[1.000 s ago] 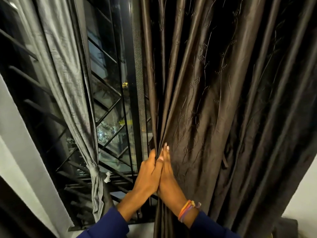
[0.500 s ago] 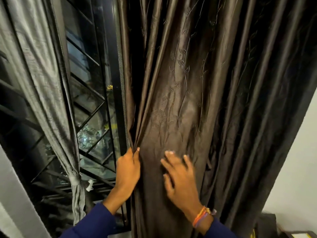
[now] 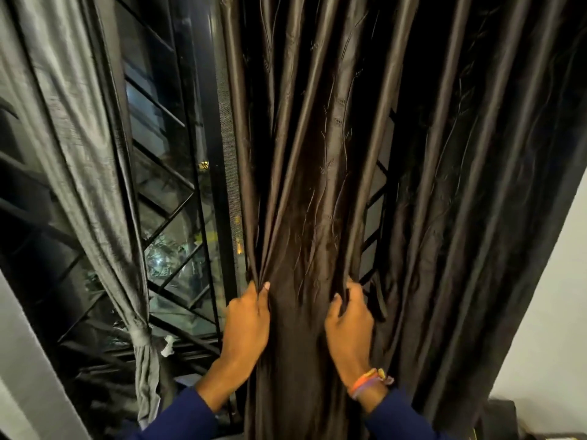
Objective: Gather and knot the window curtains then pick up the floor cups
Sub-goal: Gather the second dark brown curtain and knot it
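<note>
Night-dark window glass [image 3: 178, 249] and its grille show behind. Left hand [image 3: 246, 325] pinches the dark curtain [image 3: 317, 185] by its left edge; right hand [image 3: 347, 328] grips folds further right. Slick fabric could slip free, I judge, spilling pleats before they bunch. That curtain hangs vertically, long axis top to bottom. Left of it, the grey curtain [image 3: 92, 185] is already knotted low.

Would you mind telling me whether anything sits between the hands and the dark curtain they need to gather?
Nothing visible does. The left hand and right hand each already grip folds of the dark curtain directly.
</note>
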